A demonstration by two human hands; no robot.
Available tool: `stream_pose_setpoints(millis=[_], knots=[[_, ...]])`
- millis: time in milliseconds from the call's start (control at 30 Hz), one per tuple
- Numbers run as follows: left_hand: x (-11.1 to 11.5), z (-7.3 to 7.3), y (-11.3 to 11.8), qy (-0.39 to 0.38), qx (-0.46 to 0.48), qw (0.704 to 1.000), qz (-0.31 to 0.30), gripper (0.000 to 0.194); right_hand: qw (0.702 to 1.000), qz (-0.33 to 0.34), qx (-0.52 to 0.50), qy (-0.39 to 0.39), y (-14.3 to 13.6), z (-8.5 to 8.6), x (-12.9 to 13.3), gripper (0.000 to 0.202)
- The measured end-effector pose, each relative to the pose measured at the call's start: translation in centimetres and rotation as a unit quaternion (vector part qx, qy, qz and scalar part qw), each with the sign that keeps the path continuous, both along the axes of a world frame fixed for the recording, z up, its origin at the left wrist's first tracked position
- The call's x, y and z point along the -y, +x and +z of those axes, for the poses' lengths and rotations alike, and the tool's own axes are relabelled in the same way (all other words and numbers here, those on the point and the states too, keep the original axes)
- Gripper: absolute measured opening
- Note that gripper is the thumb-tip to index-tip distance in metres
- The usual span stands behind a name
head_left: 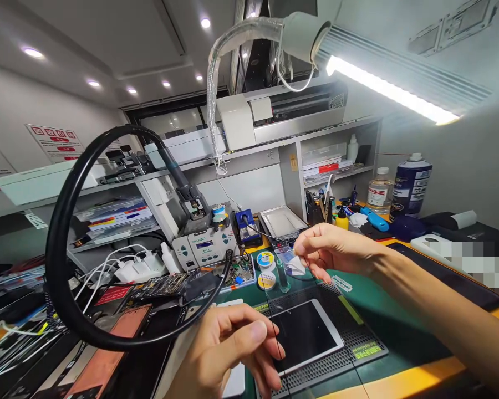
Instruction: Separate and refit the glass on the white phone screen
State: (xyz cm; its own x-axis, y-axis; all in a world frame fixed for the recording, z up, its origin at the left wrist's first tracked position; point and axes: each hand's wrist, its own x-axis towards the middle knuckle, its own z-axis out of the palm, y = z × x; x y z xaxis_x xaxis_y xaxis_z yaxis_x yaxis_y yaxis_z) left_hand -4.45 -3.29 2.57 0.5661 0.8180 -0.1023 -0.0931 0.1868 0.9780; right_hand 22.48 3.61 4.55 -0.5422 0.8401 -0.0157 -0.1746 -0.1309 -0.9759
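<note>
My left hand (237,346) and my right hand (336,246) hold a thin clear sheet (289,296) with dark edges, like a glass screen panel. Fingers of my left hand are curled at its near left edge. At the far right corner, my right hand pinches it between thumb and fingers. The sheet hangs tilted above a white-framed tablet (310,335), whose dark screen shows through it. Under the tablet lies a black perforated mat (374,352) on a green work mat (399,321). The sheet looks apart from the tablet.
A hot-air rework station (205,249) stands behind on the left, its black hose (58,266) looping across the left side. A lit lamp (391,88) hangs overhead. Round tins (266,269) and a green syringe (283,277) stand beyond the mat. A dark device (449,277) lies at right.
</note>
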Motion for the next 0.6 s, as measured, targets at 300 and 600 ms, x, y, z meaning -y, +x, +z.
stream_pose_setpoints(millis=[300, 600], knots=[[-0.3, -3.5, 2.1, -0.151, 0.298, 0.939, -0.081, 0.050, 0.994, -0.047, -0.059, -0.074, -1.8, -0.6, 0.4, 0.012], [-0.1, -4.6, 4.3, -0.162, 0.367, 0.901, -0.163, 0.067, 0.992, -0.032, -0.090, -0.080, -3.3, -0.9, 0.4, 0.013]])
